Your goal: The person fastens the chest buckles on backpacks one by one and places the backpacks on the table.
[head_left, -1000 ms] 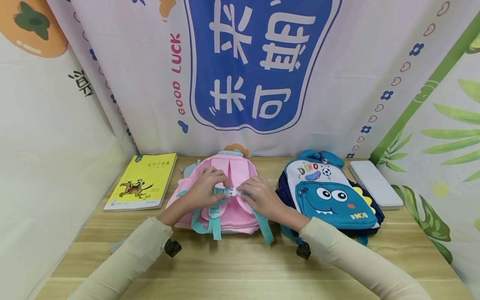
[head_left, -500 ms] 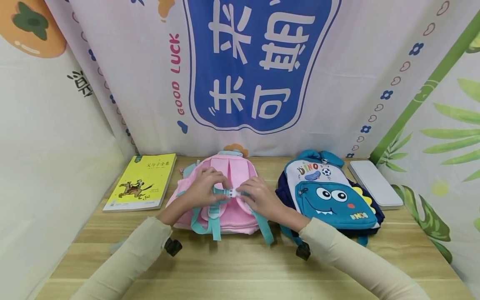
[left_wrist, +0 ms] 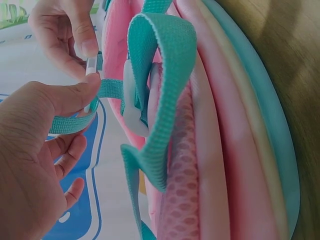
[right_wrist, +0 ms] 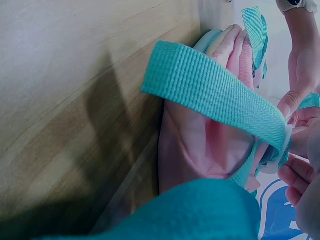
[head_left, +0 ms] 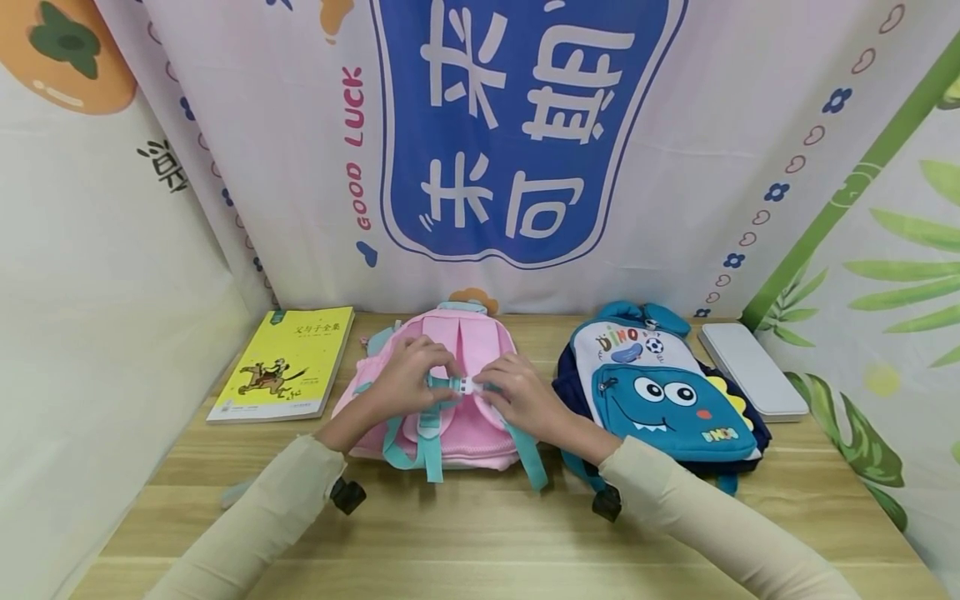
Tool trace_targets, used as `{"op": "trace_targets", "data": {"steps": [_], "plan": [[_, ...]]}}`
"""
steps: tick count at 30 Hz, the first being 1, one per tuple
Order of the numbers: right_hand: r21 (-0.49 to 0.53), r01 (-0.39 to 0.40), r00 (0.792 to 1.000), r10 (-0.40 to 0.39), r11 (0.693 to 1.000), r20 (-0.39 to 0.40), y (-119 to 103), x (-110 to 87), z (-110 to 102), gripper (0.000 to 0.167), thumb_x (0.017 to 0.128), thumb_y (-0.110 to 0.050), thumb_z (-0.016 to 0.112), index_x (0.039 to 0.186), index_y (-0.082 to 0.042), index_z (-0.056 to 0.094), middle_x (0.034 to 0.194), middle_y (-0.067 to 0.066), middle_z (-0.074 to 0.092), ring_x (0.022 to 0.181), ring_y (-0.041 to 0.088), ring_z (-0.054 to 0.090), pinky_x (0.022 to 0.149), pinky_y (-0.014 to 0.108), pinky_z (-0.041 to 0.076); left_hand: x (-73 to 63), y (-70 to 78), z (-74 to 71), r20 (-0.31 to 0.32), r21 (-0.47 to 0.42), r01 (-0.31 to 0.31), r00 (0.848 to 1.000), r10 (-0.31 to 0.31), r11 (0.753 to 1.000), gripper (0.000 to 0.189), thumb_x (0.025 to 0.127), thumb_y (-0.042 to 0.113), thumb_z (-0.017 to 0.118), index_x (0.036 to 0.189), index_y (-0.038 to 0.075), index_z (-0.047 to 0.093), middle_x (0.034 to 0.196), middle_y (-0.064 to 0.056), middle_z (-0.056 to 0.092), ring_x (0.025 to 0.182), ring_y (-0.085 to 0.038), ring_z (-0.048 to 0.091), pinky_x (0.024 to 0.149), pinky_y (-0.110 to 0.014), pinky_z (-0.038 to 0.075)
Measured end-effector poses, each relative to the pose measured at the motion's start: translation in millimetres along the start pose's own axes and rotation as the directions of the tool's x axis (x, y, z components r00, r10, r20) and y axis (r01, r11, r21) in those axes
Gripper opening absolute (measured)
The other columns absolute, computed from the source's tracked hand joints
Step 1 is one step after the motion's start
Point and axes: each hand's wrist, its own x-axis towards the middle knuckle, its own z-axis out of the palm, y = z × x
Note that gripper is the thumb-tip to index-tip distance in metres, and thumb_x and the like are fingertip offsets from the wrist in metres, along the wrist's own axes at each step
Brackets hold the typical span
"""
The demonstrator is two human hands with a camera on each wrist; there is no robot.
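A pink backpack [head_left: 480, 333] lies on the table with its shoulder straps facing up. Between the fingertips of both hands, over the middle of the bag, is a small white buckle [head_left: 467, 386] on a teal strap. My left hand [head_left: 412, 375] pinches the buckle's left end, where the teal webbing [left_wrist: 75, 123] loops past the thumb. From the other side my right hand [head_left: 521, 392] pinches its right end. Both thumbs press at the white plastic [left_wrist: 91, 67] in the left wrist view. Fingers partly hide the buckle. Loose teal strap ends [head_left: 433, 454] hang toward the front.
A blue dinosaur backpack [head_left: 667, 400] lies to the right, close to the right forearm. Beyond it is a white flat box [head_left: 750, 367]. At the left lies a yellow book [head_left: 288, 358]. A printed cloth [head_left: 300, 208] hangs behind the wooden table [head_left: 480, 542].
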Motion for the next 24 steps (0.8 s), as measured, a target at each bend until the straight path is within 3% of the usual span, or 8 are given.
{"op": "trace_targets", "data": {"steps": [24], "plan": [[0.04,0.012,1.0,-0.011,0.999,-0.026,-0.2,2.2,2.5,0.019,0.088,0.001,0.076,0.106,-0.003,0.077,0.104,0.008,0.076,0.1,0.021,0.064,0.086,0.032,0.055,1.7,-0.5,4.5,-0.055,-0.001,-0.03,0.998,0.03,1.0,0.02,0.074,0.014,0.091,0.087,0.017,0.077,0.09,0.003,0.076,0.093,-0.019,0.058,0.1,-0.052,0.039]]}}
